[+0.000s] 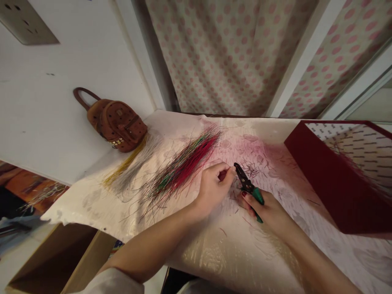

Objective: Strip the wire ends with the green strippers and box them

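While my left hand [216,183] pinches thumb and forefinger together at the tips, with the other fingers curled in behind, I cannot tell what, if anything, sits between those tips. They come right up beside the nose of the dark pliers [246,181], so near that I cannot make out whether they touch the metal. My right hand [271,208] is wrapped around the tool, its fingers and dark-nailed thumb closed on the green handles, which stand a little apart; the nose points up and slightly left, toward my pinch. Just past the nose and to its right, short dark clippings [251,168] lie scattered on the pale table cover [211,253]. Ahead of my left hand and to its left, apart from my fingers, a long bundle of red and green wires [192,157] lies slantwise, its far ends fanned out. Farther left lie silver wires [134,165] and gold wires [122,167], with a brown backpack [118,122] beyond them. A dark red box [321,183] stands well off to my right.
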Motion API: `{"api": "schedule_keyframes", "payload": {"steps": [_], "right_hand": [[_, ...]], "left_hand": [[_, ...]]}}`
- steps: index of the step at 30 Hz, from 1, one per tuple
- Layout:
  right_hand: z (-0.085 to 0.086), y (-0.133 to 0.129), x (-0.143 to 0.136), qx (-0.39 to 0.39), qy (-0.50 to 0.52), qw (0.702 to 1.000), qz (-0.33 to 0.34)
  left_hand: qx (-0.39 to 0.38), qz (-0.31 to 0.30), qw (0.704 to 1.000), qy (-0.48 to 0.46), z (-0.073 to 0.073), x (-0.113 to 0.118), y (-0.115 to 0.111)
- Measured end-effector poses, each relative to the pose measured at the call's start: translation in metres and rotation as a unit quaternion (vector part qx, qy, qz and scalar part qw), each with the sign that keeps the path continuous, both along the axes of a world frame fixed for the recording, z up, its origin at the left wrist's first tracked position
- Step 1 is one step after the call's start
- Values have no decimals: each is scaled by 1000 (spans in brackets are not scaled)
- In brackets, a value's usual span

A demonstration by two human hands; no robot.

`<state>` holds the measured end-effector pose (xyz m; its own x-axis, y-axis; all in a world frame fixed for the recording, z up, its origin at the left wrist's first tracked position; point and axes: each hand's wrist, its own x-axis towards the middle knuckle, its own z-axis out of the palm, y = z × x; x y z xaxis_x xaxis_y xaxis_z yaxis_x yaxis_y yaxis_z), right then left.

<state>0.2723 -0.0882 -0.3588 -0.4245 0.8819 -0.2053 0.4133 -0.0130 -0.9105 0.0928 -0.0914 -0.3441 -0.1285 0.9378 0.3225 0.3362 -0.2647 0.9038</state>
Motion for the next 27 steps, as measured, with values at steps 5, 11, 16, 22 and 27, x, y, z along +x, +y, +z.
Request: {"api": "schedule_keyframes", "payload": {"steps": [5, 11, 16, 22, 27], "right_hand": [[-6, 3, 1, 67, -63, 995, -41], [-6, 2, 1, 119, -152, 979, -70], [-4, 1, 0, 132, -182, 972, -64], [3, 5, 9, 129, -154, 979, -34], [12, 4, 11, 125, -108, 986, -23]], "left_hand": [[38, 20, 998, 35, 0, -4, 2], [61, -20, 995, -70, 4, -1, -1], [-2, -120, 964, -238, 7, 8, -3], [-68, -122, 944, -300, 5, 5, 3], [-73, -103, 934, -335, 3, 3, 5]]}}
